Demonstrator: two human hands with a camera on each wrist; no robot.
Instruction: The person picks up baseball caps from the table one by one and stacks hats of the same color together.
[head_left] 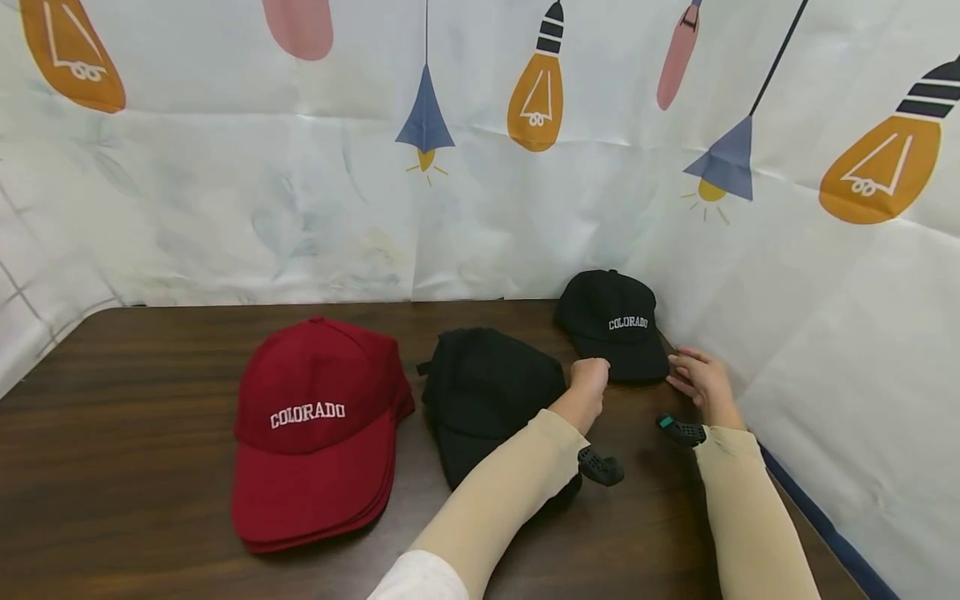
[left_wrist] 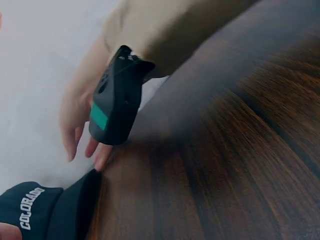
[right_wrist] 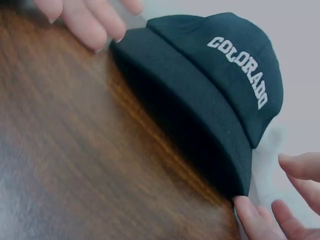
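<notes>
A small-looking black cap with white COLORADO lettering sits at the back right of the table, brim facing me. My left hand is at the brim's left corner; in the right wrist view its fingers are loosely extended beside that corner. At the opposite corner, my right hand touches the brim with a fingertip, its other fingers spread apart, as the left wrist view of the right hand also shows. Just left of my hands lies another black cap, partly covered by my left forearm.
Red caps, stacked with COLORADO on the front one, lie on the left half of the brown wooden table. A white printed curtain borders the back and right edges. Black devices are worn on both wrists.
</notes>
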